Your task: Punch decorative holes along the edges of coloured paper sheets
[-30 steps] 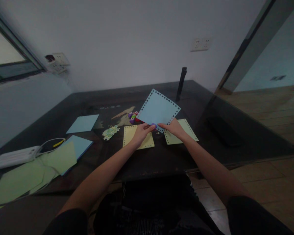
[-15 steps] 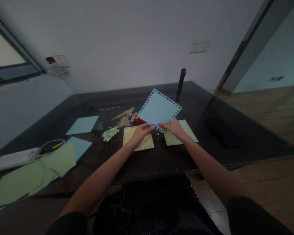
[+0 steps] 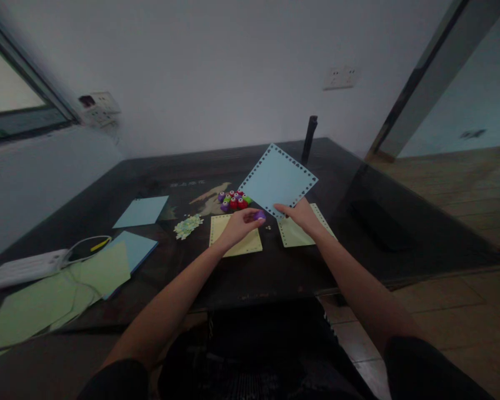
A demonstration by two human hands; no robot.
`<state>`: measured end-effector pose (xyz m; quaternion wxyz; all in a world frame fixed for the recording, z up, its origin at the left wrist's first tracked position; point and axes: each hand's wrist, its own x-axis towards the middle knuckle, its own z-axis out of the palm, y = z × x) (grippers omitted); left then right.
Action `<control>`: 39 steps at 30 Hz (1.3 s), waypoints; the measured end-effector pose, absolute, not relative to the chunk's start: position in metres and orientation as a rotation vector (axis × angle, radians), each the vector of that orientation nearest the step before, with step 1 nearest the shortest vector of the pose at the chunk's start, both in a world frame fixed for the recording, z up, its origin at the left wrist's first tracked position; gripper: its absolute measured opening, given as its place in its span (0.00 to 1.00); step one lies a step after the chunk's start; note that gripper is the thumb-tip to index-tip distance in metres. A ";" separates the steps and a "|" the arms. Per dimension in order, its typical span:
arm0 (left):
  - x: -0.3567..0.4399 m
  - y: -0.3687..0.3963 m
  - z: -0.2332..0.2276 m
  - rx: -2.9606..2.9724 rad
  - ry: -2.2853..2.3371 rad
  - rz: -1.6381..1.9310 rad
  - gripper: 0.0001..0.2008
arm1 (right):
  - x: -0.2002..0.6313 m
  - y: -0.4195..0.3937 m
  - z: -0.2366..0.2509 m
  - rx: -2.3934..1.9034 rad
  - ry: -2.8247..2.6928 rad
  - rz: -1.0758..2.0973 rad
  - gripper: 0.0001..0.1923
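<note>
While the right hand (image 3: 302, 215) pinches the blue punched sheet (image 3: 278, 180) by its lower corner, the left hand (image 3: 238, 225), just left of that corner, grips a purple punch (image 3: 259, 215).

Matt blue paper sheet (image 3: 278, 180), glossy plastic purple punch (image 3: 259, 215), glossy dark table (image 3: 275, 272).

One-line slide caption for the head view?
Right hand lifts a light-blue punched-edge paper square while left hand holds a small purple punch over the dark table.
</note>
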<state>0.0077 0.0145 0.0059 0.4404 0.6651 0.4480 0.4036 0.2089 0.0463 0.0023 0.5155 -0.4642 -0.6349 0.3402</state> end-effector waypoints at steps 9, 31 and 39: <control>0.009 0.006 0.007 2.322 1.065 0.734 0.19 | 0.211 0.049 0.002 -1.121 -1.537 0.759 0.21; 0.003 0.009 0.006 2.529 0.900 0.635 0.28 | 0.210 0.048 0.002 -1.123 -1.535 0.793 0.18; 0.002 0.008 0.009 2.501 0.870 0.676 0.26 | 0.210 0.047 0.003 -1.116 -1.532 0.781 0.18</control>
